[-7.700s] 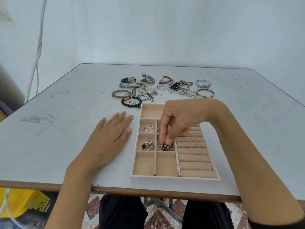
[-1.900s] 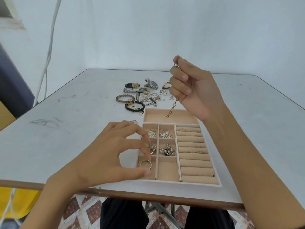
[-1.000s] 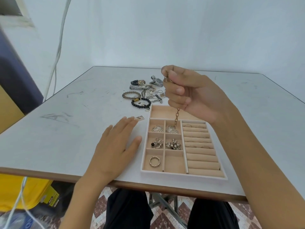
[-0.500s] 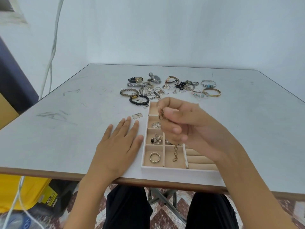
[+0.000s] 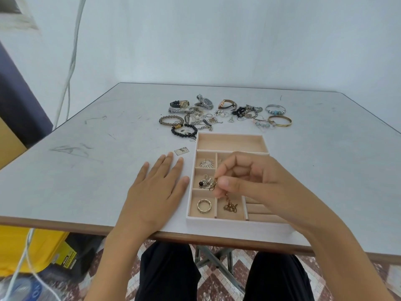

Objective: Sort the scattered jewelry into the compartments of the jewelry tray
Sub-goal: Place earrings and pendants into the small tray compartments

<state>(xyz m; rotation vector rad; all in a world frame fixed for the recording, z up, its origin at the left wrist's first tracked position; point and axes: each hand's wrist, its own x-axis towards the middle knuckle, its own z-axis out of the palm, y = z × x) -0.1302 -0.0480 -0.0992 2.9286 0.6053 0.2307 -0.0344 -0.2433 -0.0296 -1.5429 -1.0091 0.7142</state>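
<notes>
Jewelry (image 5: 217,118) is mostly lying in a tangled heap at the far side of the table (image 5: 97,170), beyond the tray (image 5: 230,221). The piece in hand is a thin gold-coloured chain (image 5: 230,207), and it is hanging from my right hand (image 5: 249,181) into the near compartment beside the ring (image 5: 204,206), its lower links coiling on the beige lining (image 5: 231,215).

I am pinching the chain's top end between my thumb (image 5: 225,183) and curled fingertips. My left hand (image 5: 158,187) is lying flat on the table just beside the tray's left wall, fingers straight and slightly spread.

To do this well, I judge I should be lowering slowly so the links pile on themselves. The tail should be staying off the thin divider (image 5: 216,208) and away from the dark-stoned brooch (image 5: 205,183) one row back — its spiky metalwork looks likely to snag.

The chain is looking limp and fine-linked, the ring a stiff patterned band, the lining soft and velvety, and the tray's rim pale and hard.
</notes>
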